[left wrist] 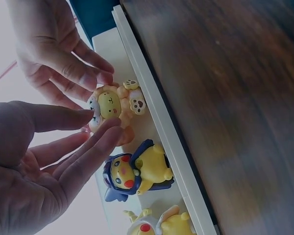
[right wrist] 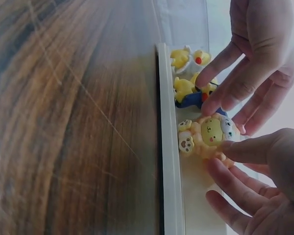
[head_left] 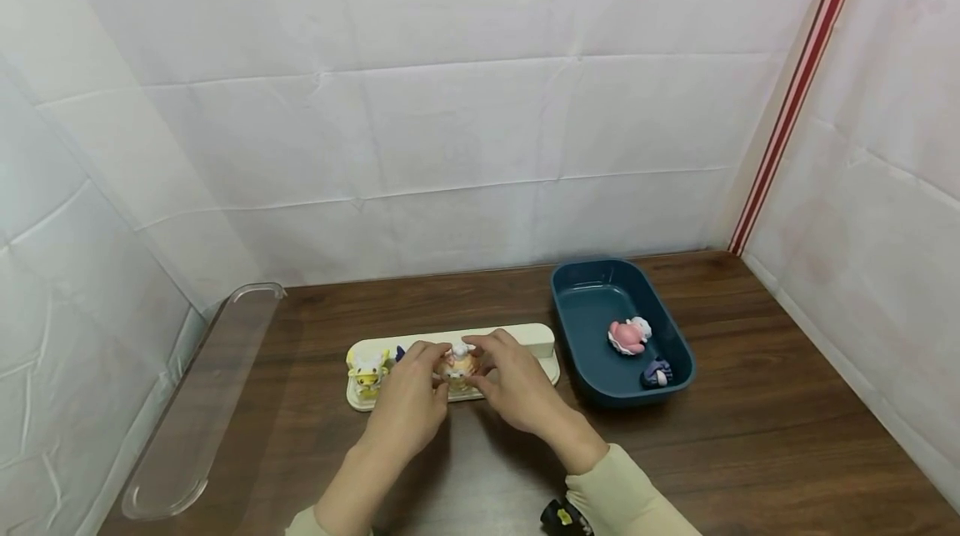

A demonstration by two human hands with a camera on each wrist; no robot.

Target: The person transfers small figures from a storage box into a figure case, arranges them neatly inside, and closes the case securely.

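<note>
Left hand: the left hand (head_left: 411, 403) is brought to the peach figure (left wrist: 109, 105) from 8 o'clock, and the figure is pinched between bent fingers and thumb.
Right hand: the right hand (head_left: 525, 390) is brought in from 4 o'clock, with the same figure pinched at its other side.
Peach figure: it is held upright over the middle of the cream stand (head_left: 536, 334), its white-topped head up and its paw-marked feet near the front edge; whether the stand is touched by its base cannot be told.
Navy-caped figure: it is stood just beside the peach one, at 9 o'clock, and mostly hidden by the left hand in the head view.
White-hooded figure: it is set farther along at 9 o'clock, by the stand's end.
Teal basin: the teal basin (head_left: 592, 311) is placed near the stand's 3 o'clock end; a pink figure (head_left: 627, 338) is contained near its middle, and a dark blue figure (head_left: 656, 373) towards its 5 o'clock corner.
Clear cover: a long clear cover (head_left: 206, 411) is laid on the brown wood-grained surface (head_left: 765, 403), well apart, around 9 o'clock.
</note>
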